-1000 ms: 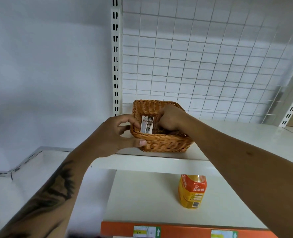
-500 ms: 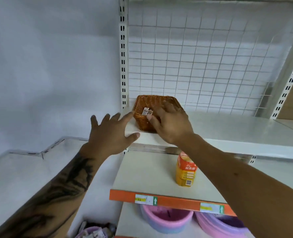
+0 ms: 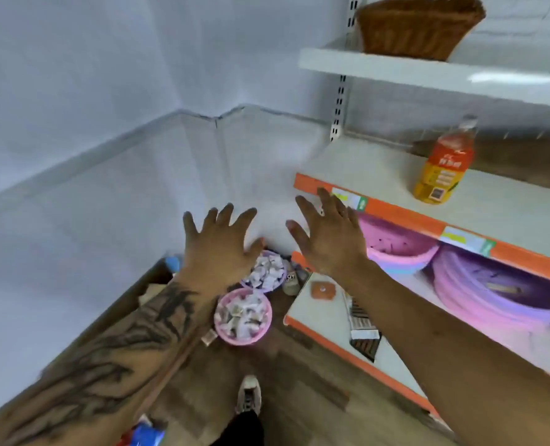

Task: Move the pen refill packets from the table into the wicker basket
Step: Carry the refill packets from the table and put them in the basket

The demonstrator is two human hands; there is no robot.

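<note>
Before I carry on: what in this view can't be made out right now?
- Wicker basket contents: head view looks from below, its wall hides the inside.
- Pen refill packets: none identifiable; small pink basket holds blurred wrappers.
- Bottle label: motion-blurred.
- Left hand, right hand: open, empty.

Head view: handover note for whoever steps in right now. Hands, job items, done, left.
Left hand: open, fingers spread, holding nothing.
Right hand: open, fingers spread, holding nothing.
Wicker basket: on the top shelf, seen from below; its contents cannot be seen from here.
Packets: none in either hand. Two small bowls on the floor, pink bowl and purple bowl, hold small pale items; too blurred to say whether they are refill packets.
Done: cannot be judged from this view.
Left: find the remaining packets and carry them up to the basket.
</note>
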